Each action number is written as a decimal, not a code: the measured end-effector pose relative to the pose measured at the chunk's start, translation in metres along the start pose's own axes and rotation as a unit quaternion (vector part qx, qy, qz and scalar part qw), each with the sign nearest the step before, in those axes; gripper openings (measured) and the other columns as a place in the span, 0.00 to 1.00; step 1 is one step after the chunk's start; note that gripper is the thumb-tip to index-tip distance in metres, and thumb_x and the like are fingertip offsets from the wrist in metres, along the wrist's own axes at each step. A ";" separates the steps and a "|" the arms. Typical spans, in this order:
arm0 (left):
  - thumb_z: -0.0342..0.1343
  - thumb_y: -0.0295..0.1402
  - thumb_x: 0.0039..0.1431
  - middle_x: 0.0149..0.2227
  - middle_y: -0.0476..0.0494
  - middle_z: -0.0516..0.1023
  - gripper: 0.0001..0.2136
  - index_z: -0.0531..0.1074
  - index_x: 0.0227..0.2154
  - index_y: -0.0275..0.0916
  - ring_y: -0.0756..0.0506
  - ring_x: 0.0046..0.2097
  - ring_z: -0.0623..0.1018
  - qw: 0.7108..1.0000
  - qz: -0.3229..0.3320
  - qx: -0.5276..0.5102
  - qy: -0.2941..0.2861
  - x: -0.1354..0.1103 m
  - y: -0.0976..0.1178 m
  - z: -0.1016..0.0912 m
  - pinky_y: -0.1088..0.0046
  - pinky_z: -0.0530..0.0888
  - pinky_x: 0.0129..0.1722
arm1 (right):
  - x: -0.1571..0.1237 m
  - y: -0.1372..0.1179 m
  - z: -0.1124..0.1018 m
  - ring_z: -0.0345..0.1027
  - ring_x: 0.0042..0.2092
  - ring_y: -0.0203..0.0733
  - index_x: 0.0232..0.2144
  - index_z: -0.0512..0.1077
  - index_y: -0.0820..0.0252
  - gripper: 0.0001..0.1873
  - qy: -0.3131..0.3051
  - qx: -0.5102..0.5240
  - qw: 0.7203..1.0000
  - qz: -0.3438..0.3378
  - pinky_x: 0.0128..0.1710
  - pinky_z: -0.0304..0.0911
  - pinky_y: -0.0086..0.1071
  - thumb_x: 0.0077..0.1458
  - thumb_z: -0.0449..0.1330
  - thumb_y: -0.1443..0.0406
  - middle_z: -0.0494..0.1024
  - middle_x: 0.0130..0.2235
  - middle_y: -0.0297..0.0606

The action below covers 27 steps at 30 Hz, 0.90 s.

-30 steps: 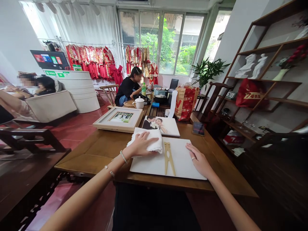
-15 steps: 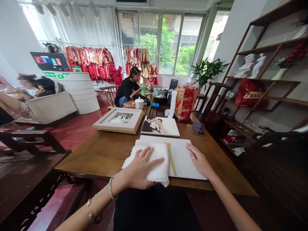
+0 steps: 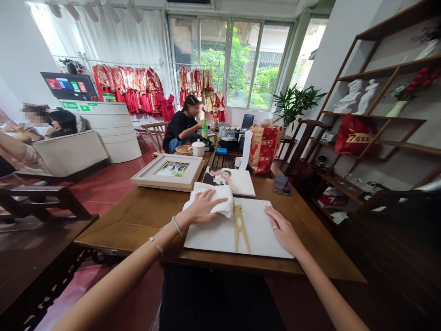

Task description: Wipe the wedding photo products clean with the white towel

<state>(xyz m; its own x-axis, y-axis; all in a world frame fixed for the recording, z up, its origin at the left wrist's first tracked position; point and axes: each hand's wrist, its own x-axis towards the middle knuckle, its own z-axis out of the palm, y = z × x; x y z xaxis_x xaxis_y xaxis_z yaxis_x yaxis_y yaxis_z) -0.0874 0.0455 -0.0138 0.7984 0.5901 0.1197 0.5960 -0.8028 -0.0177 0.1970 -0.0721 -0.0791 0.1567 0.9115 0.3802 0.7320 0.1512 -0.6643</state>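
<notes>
A white board lies flat on the wooden table in front of me. On its middle is a yellowish two-legged flat piece, joined at the top and forked towards me. My left hand rests on a folded white cloth at the board's far left part, fingers spread and pressing from above. The cloth hides the board's far left corner. My right hand lies flat on the board's right edge, fingers stretched out, with nothing gripped.
Behind the board lie a photo panel and a framed photo on the table. A lidded white cup and a red-and-gold paper bag stand farther back. One person sits beyond the table.
My left hand has slid the cloth away from me and slightly left, uncovering the board's near left part and the whole forked piece. My right hand stays in place on the board.
</notes>
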 end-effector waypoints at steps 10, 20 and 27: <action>0.51 0.45 0.56 0.65 0.38 0.44 0.33 0.46 0.62 0.53 0.28 0.63 0.46 0.998 0.044 -0.047 0.003 -0.062 0.057 -0.017 0.42 0.48 0.55 | 0.004 -0.012 -0.001 0.54 0.61 0.45 0.49 0.70 0.57 0.20 -0.003 0.008 1.000 0.009 0.62 0.47 0.47 0.57 0.47 0.66 0.66 0.58 0.42; 0.49 0.41 0.59 0.63 0.35 0.50 0.29 0.48 0.62 0.52 0.29 0.62 0.49 1.000 0.024 -0.015 0.001 -0.022 0.047 -0.007 0.43 0.52 0.54 | 0.003 -0.007 0.002 0.55 0.61 0.46 0.49 0.69 0.61 0.21 -0.006 -0.007 1.000 0.001 0.61 0.48 0.48 0.57 0.46 0.66 0.66 0.57 0.46; 0.47 0.44 0.60 0.61 0.33 0.54 0.27 0.51 0.61 0.51 0.29 0.62 0.51 1.000 -0.002 0.006 0.029 0.008 0.043 0.008 0.43 0.53 0.53 | 0.003 -0.002 0.006 0.55 0.61 0.45 0.49 0.69 0.61 0.20 -0.001 0.000 1.000 -0.001 0.62 0.48 0.46 0.57 0.46 0.66 0.66 0.57 0.46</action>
<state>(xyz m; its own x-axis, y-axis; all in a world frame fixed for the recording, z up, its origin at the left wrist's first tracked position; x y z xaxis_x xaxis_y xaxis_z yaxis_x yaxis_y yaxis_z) -0.0551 0.0160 -0.0216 0.7892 0.5878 0.1779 0.6011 -0.7987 -0.0279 0.1919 -0.0677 -0.0810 0.1532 0.9123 0.3798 0.7323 0.1532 -0.6635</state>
